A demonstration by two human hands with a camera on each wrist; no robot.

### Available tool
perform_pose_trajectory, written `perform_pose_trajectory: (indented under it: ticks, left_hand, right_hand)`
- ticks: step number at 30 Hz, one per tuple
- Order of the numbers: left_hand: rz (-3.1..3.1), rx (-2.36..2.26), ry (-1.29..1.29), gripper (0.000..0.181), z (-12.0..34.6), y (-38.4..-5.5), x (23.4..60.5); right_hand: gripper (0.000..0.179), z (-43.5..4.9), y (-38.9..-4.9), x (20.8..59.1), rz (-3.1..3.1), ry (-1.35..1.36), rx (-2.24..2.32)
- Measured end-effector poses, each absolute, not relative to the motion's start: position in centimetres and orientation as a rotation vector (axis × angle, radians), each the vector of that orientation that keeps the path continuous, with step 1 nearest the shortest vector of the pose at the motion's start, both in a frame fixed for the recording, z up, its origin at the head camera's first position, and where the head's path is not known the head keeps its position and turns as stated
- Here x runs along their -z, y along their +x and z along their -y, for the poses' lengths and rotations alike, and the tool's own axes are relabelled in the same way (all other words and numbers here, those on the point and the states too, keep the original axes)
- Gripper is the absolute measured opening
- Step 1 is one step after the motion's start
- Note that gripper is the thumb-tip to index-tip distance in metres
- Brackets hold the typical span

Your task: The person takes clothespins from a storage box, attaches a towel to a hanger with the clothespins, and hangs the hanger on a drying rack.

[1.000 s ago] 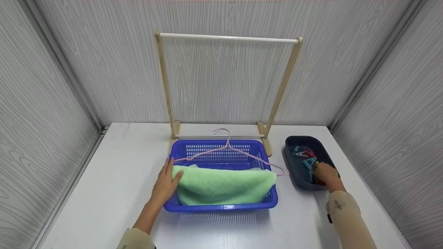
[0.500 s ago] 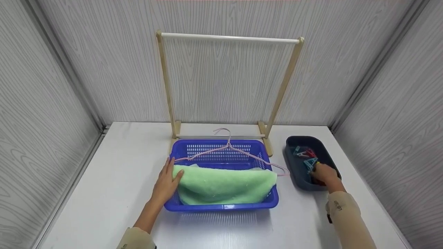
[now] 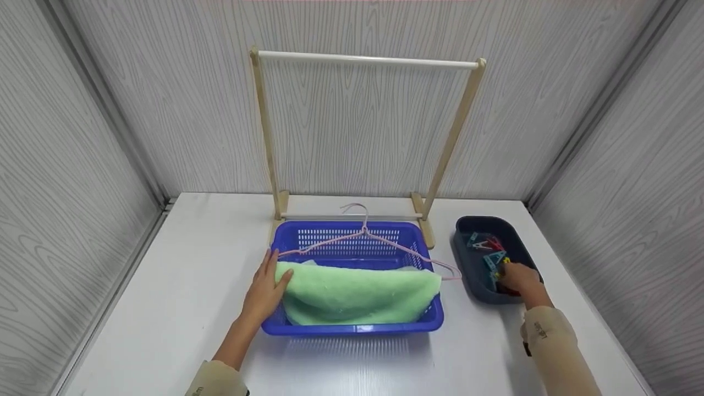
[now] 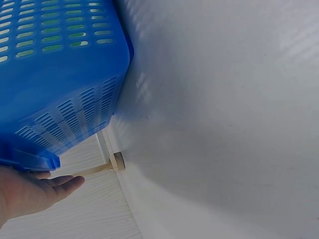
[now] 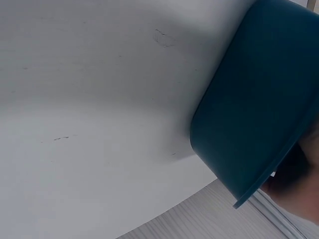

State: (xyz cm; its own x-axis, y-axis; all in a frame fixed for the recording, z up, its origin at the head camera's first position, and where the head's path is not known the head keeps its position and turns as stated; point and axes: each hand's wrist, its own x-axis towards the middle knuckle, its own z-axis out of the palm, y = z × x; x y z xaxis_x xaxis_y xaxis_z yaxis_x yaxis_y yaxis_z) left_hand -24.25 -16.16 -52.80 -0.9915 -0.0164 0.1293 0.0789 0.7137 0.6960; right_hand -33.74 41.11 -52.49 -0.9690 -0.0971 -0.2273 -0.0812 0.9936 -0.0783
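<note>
My left hand (image 3: 263, 292) rests on the left rim of the blue plastic basket (image 3: 352, 330), its thumb over the corner of a light green towel (image 3: 357, 291). In the left wrist view its fingers (image 4: 67, 186) lie fairly straight beside the basket. The towel hangs over the lower bar of a pink clothes hanger (image 3: 333, 241), which lies across the basket. My right hand (image 3: 520, 279) reaches into the dark blue bin (image 3: 465, 264) among the clothespins (image 3: 493, 259). A yellow clothespin (image 3: 506, 261) shows right at its fingers; I cannot tell whether they pinch it.
Behind the basket stands a wooden drying rack (image 3: 456, 132) with a white top rod (image 3: 366, 59). More cloth (image 3: 309, 263) shows behind the towel in the basket. Wood-grain panels (image 3: 82, 137) enclose the white table (image 3: 181, 264) at the back and both sides.
My right hand has shifted slightly within the bin, and more of the yellow clothespin shows beside its fingers. My left hand, the towel and the hanger keep their places.
</note>
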Motion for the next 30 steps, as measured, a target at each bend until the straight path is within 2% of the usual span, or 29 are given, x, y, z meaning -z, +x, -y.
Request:
perform_pose_trajectory:
  ticks: [24,30]
  left_hand:
    - [2.789,1.133,-0.049,0.07,15.97,-24.27,52.59]
    - [2.8,1.136,-0.035,0.07,15.96,-24.24,52.83]
  right_hand:
    - [0.022,-41.55,-33.54,52.83,-2.905,-0.025,0.103]
    - [0.03,-41.67,-33.47,52.81,-2.945,-0.043,0.215]
